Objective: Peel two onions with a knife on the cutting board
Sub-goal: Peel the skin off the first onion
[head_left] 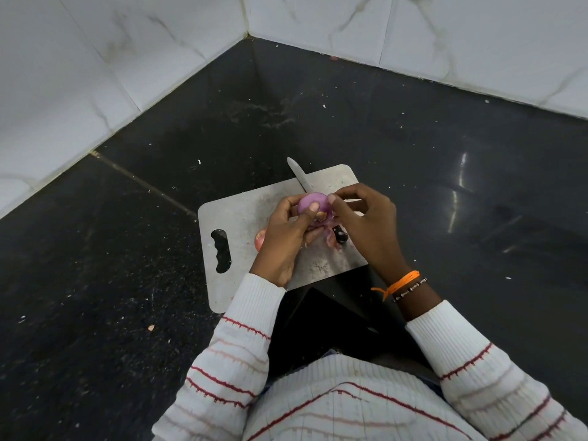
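My left hand (288,233) grips a purple onion (310,202) above the grey cutting board (241,218), thumb pressed on its bare peeled side. My right hand (366,221) pinches the skin at the onion's right edge with thumb and forefinger. Loose pinkish skin (327,237) hangs and lies under the onion. A knife lies on the board: its blade (299,175) points away past the far edge, and its black handle (339,234) shows between my hands. A second, unpeeled onion (260,238) peeks out left of my left hand, mostly hidden.
The board lies on a dark speckled stone counter (127,249) in a corner of white marble-tiled walls (111,58). Small skin flakes and crumbs dot the counter. The board's handle hole (221,249) is at its left side.
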Motion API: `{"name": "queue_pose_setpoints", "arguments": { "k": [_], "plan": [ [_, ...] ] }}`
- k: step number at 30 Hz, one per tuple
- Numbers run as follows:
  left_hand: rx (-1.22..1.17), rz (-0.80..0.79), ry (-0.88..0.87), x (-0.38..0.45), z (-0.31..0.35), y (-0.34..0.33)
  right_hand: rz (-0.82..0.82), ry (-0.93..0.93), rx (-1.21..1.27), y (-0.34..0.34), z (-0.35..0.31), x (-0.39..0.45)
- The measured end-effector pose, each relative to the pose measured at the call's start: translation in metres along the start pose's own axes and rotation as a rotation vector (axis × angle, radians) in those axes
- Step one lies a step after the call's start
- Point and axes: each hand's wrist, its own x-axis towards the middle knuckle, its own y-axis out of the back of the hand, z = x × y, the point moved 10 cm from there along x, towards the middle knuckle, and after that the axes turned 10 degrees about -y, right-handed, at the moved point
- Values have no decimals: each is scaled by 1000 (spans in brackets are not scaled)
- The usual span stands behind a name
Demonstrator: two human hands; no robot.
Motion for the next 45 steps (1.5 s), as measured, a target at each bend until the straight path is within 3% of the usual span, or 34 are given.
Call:
{"name": "queue_pose_setpoints", "arguments": {
  "k": [12,20,30,33,40,45],
  "plan": [
    [117,73,-59,-5,3,11,36,52,-88,-2,-9,-3],
    [-48,-23,-45,-9,6,0,41,2,-142,0,8,1],
    [-103,-13,-20,-3,-1,3,-33,-36,-235,-4,19,5],
    [-86,-17,-23,-2,0,3,-68,-33,-127,-7,9,2],
    [-89,-8,-12,-1,-1,5,-260,-244,359,-21,13,-6],
    [-77,-9,-15,-1,0,6,-178,-327,374,-17,16,-5]
  ]
}}
